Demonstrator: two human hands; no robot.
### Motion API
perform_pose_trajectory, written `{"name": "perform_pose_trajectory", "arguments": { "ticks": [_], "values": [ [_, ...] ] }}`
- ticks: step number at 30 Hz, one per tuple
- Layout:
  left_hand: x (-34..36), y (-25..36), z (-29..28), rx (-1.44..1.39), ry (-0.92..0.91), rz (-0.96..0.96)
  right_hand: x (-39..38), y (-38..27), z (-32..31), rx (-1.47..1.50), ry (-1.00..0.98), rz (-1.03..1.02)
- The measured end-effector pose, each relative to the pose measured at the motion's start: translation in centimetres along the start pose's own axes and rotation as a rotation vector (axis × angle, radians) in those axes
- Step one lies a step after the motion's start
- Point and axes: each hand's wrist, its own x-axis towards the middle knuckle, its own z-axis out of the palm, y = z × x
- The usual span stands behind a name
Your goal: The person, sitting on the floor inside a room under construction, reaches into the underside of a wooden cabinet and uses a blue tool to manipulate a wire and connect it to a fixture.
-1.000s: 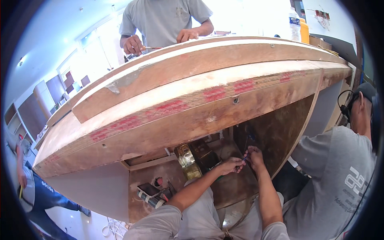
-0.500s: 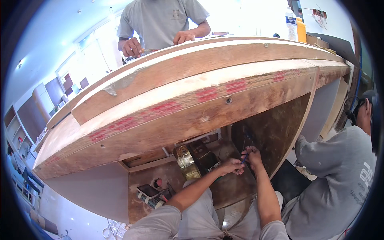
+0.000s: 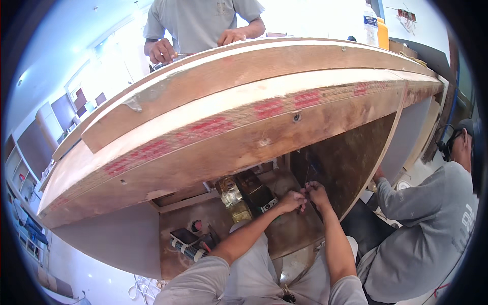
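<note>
A wooden desk [image 3: 203, 165] spans the view, its layered front edge bearing a row of red printed marks, not legible here. To the right crouches a co-worker [image 3: 432, 223] in a grey shirt with pale, blurred lettering on the back; beyond the desk stands a second co-worker [image 3: 193, 25], whose grey shirt carries a small chest emblem. In the open space beneath the desk rests a gold-coloured metallic box [image 3: 229, 192]. On the desktop, a clear bottle [image 3: 370, 38] with a blue-and-white label stands beside a yellow container [image 3: 383, 35]. The person's left hand [image 3: 292, 202] and right hand [image 3: 316, 193] meet below the desk's edge, fingers curled and pinching a small thin item [image 3: 304, 195] between them, too small to identify.
</note>
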Motion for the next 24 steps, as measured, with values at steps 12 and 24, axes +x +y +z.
{"name": "perform_pose_trajectory", "arguments": {
  "ticks": [12, 24],
  "values": [
    [-0.5, -0.3, -0.4, 0.265, 0.191, 0.172, -1.4, -0.5, 0.5, -0.656, 0.041, -0.142],
    [-0.2, -1.8, 0.0, 0.439, 0.271, 0.252, -2.5, -1.1, 0.5, -0.803, -0.029, -0.146]
  ]
}}
